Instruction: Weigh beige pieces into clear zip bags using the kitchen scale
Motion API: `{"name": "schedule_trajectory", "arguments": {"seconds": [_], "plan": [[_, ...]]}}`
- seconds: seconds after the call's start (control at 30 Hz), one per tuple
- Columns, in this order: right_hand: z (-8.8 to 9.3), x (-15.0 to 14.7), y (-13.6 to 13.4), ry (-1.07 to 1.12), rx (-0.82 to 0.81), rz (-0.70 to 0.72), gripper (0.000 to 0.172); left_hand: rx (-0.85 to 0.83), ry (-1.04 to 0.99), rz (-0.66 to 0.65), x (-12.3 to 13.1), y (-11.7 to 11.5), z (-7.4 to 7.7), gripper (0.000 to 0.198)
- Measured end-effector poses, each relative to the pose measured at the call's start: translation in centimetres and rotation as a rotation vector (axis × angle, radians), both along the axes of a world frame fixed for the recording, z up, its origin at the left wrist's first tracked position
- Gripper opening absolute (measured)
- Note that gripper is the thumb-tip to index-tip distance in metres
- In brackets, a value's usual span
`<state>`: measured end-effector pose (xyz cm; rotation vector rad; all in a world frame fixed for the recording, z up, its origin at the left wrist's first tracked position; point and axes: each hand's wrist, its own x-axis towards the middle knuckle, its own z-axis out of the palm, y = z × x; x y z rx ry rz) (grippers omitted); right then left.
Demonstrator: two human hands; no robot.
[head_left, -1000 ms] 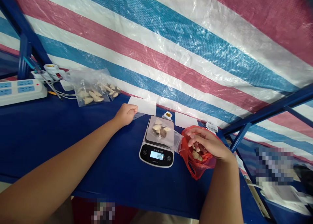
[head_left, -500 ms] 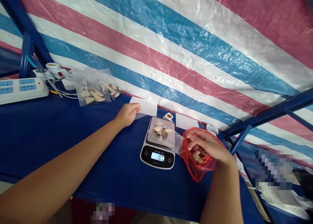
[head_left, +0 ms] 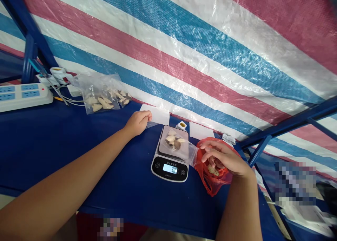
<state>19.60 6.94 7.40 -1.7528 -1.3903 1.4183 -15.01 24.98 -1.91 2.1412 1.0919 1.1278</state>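
Note:
A digital kitchen scale (head_left: 169, 173) sits in front of me, its lit display reading about 9.8. On its plate lies a small clear zip bag (head_left: 193, 152) with several pale and dark dried pieces (head_left: 173, 142), perhaps mushroom slices. My right hand (head_left: 219, 156) hovers over an open red plastic bag (head_left: 207, 183), fingers apart and slightly curled, with nothing visible between them. Pale lumps (head_left: 212, 170) show inside that bag. Left of the scale my left hand (head_left: 137, 123) rests closed on the table; clear plastic (head_left: 152, 124) pokes out beside it, and what the fingers hold is hidden.
Clear bags of similar dried pieces (head_left: 102, 102) lie at the back left, near a white power strip (head_left: 26, 96) and cables. White papers (head_left: 159, 115) and a small white socket (head_left: 181, 125) stand behind the scale. A striped tarp (head_left: 158, 58) closes off the back.
The scale's reading has dropped from about 10.1 to about 9.8. Both hands stay nearly where they were.

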Motion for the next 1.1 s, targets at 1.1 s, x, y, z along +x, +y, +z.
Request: {"name": "schedule_trajectory", "arguments": {"seconds": [1.1], "plan": [[-2.0,-3.1,-1.3,0.055,0.071,-0.247,0.055,-0.030,0.025,-0.033,0.3,0.0,-0.4,0.020]]}}
